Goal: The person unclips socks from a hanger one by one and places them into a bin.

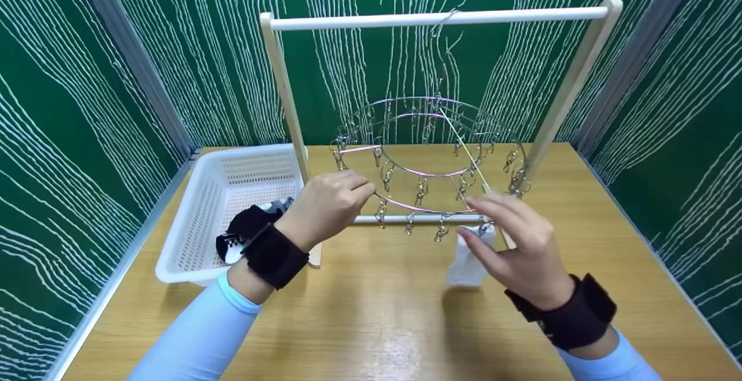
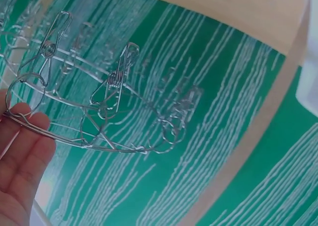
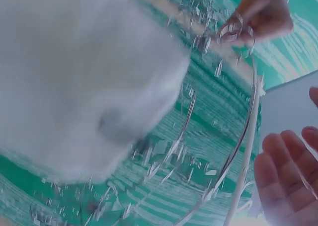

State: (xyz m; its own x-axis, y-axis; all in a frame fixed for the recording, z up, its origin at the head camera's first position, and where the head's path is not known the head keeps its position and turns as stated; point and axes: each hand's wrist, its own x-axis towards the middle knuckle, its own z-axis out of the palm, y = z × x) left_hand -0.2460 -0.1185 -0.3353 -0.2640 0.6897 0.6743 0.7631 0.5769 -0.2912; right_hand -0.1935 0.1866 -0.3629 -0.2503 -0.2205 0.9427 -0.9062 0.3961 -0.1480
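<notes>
A round metal clip hanger (image 1: 426, 174) with several wire clips hangs by its hook from a white rod. My left hand (image 1: 333, 201) grips the front left of its outer ring; in the left wrist view the fingers (image 2: 30, 146) curl at the wire beside the clips. My right hand (image 1: 519, 245) is at the ring's front right, fingers spread and straight, holding nothing. Just beside it a white cloth piece (image 1: 468, 262), like a sock, hangs from a clip on the outer ring. That white cloth (image 3: 89, 82) fills much of the right wrist view, blurred.
A wooden stand with a white top rod (image 1: 382, 20) rises over the wooden table (image 1: 382, 323). On the left sits a white plastic basket (image 1: 185, 242) with black, white and grey socks (image 1: 249, 224). Green walls (image 1: 684, 79) with white streaks enclose the table.
</notes>
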